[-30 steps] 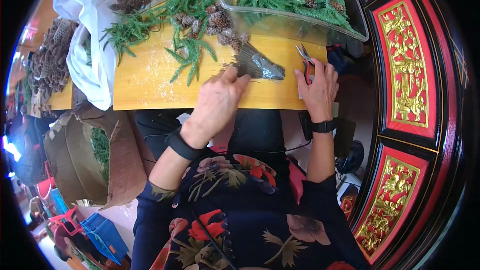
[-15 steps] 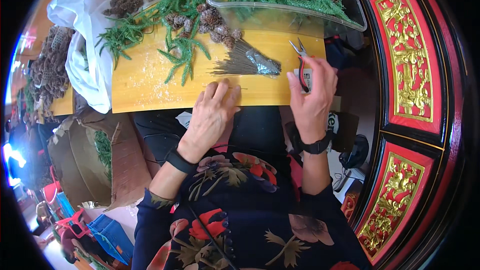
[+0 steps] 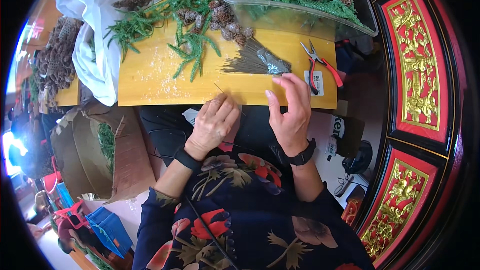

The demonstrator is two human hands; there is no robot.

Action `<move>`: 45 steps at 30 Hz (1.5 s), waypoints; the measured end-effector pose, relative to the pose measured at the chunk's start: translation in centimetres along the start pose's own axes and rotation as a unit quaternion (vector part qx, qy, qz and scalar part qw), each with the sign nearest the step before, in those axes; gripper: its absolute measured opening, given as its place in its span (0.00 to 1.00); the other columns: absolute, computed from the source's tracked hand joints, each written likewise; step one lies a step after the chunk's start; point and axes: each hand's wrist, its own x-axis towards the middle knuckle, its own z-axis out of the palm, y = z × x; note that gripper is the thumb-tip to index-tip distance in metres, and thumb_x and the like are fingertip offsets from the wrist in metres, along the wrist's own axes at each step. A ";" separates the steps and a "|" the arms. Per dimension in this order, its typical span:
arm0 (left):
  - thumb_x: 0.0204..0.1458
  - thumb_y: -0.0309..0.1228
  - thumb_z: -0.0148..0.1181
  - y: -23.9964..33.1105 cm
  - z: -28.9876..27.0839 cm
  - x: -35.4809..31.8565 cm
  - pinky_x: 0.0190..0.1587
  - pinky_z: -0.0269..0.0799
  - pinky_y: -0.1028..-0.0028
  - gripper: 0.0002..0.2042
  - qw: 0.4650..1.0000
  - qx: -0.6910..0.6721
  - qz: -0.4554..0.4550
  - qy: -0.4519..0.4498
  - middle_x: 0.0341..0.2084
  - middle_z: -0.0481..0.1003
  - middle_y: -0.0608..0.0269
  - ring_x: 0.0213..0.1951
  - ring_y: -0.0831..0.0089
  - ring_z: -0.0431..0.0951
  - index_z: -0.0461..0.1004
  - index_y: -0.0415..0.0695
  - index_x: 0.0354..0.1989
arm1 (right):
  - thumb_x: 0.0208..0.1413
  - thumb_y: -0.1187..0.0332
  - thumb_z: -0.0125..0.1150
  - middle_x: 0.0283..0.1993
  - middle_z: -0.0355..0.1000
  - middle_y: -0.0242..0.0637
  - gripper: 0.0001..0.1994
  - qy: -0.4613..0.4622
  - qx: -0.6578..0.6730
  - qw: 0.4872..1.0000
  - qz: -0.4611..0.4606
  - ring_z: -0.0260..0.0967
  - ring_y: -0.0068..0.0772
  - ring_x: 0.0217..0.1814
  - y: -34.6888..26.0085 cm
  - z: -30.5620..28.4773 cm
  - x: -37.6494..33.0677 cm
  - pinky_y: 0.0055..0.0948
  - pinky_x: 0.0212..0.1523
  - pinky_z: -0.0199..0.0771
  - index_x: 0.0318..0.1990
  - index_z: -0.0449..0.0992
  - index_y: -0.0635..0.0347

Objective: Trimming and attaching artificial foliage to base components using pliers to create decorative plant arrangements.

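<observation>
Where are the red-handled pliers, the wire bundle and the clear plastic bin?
red-handled pliers [image 3: 320, 65]: head view, on the pivot where the handles meet.
wire bundle [image 3: 250, 62]: head view, on the fanned middle of the wires.
clear plastic bin [image 3: 300, 20]: head view, on its near front wall.

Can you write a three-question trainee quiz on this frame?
1. True or false: the red-handled pliers lie on the yellow table, in neither hand.
2. What does the left hand pinch? A) a thin wire B) a pine cone C) a green sprig
3. Fill in: the right hand is open just below the bundle of ____.

Key: 1 true; 2 A; 3 wires.
</observation>
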 end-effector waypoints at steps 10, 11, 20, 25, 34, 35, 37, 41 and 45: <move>0.46 0.27 0.60 0.4 -5.0 3.9 0.41 0.71 0.71 0.09 0.974 -0.157 -0.111 0.120 0.30 0.76 0.62 0.35 0.65 0.77 0.76 0.40 0.36 | 0.54 0.75 0.61 0.42 0.74 0.44 0.10 -0.128 0.196 0.972 -0.014 0.73 0.40 0.46 -1.4 0.6 0.7 0.32 0.47 0.71 0.44 0.75 0.64; 0.47 0.27 0.61 0.6 -5.2 4.5 0.39 0.71 0.72 0.08 0.952 -0.230 -0.160 0.125 0.28 0.76 0.62 0.33 0.65 0.77 0.76 0.40 0.35 | 0.54 0.75 0.61 0.42 0.74 0.44 0.10 -0.127 0.197 0.972 -0.014 0.73 0.40 0.46 -1.4 0.6 0.5 0.32 0.47 0.71 0.44 0.75 0.64; 0.54 0.30 0.62 -2.1 -3.2 9.3 0.32 0.69 0.74 0.09 0.846 -0.440 -0.299 0.035 0.24 0.75 0.57 0.26 0.71 0.74 0.76 0.39 0.39 | 0.63 0.74 0.52 0.24 0.70 0.30 0.07 -0.166 0.331 0.910 0.187 0.67 0.19 0.26 -0.2 -0.1 0.1 0.19 0.30 0.68 0.42 0.77 0.64; 0.52 0.36 0.64 -2.9 -0.9 15.0 0.27 0.70 0.65 0.11 0.953 -0.080 -0.288 -0.044 0.23 0.76 0.57 0.25 0.62 0.78 0.72 0.42 0.36 | 0.63 0.73 0.53 0.24 0.69 0.29 0.07 -0.144 0.288 0.928 0.188 0.65 0.17 0.26 0.6 -1.1 0.3 0.18 0.28 0.67 0.42 0.77 0.64; 0.47 0.34 0.65 -4.1 2.5 16.3 0.30 0.74 0.59 0.16 0.956 -0.013 -0.293 -0.014 0.24 0.78 0.53 0.26 0.54 0.80 0.67 0.41 0.38 | 0.62 0.74 0.54 0.26 0.71 0.30 0.07 -0.114 0.245 0.953 0.138 0.64 0.16 0.24 2.2 -1.7 1.1 0.17 0.27 0.64 0.43 0.77 0.64; 0.47 0.34 0.65 -4.6 2.3 15.8 0.30 0.74 0.59 0.16 0.956 -0.015 -0.294 -0.015 0.24 0.78 0.53 0.26 0.54 0.80 0.67 0.41 0.38 | 0.62 0.74 0.54 0.26 0.71 0.30 0.07 -0.116 0.243 0.953 0.139 0.64 0.16 0.24 2.2 -1.5 1.1 0.17 0.27 0.64 0.43 0.77 0.64; 0.48 0.31 0.66 -5.5 0.8 13.9 0.32 0.74 0.67 0.16 0.933 -0.165 -0.320 0.020 0.26 0.78 0.57 0.28 0.63 0.80 0.69 0.41 0.42 | 0.61 0.75 0.55 0.27 0.72 0.30 0.06 -0.110 0.240 0.946 0.188 0.65 0.16 0.24 1.8 -0.6 0.9 0.18 0.27 0.65 0.43 0.77 0.64; 0.49 0.26 0.66 -8.5 -2.0 8.0 0.36 0.73 0.75 0.17 0.828 -0.422 -0.368 0.038 0.30 0.78 0.62 0.33 0.73 0.78 0.70 0.39 0.47 | 0.60 0.77 0.56 0.28 0.73 0.29 0.05 -0.104 0.251 0.941 0.203 0.66 0.17 0.24 -0.8 3.0 1.1 0.19 0.27 0.66 0.42 0.76 0.65; 0.52 0.23 0.63 -10.7 -4.7 0.9 0.40 0.71 0.80 0.16 0.653 -0.632 -0.412 0.068 0.35 0.76 0.67 0.37 0.81 0.75 0.71 0.38 0.49 | 0.57 0.78 0.58 0.27 0.73 0.30 0.05 -0.134 0.232 0.955 0.127 0.66 0.19 0.24 -5.8 7.7 1.1 0.21 0.26 0.66 0.40 0.76 0.64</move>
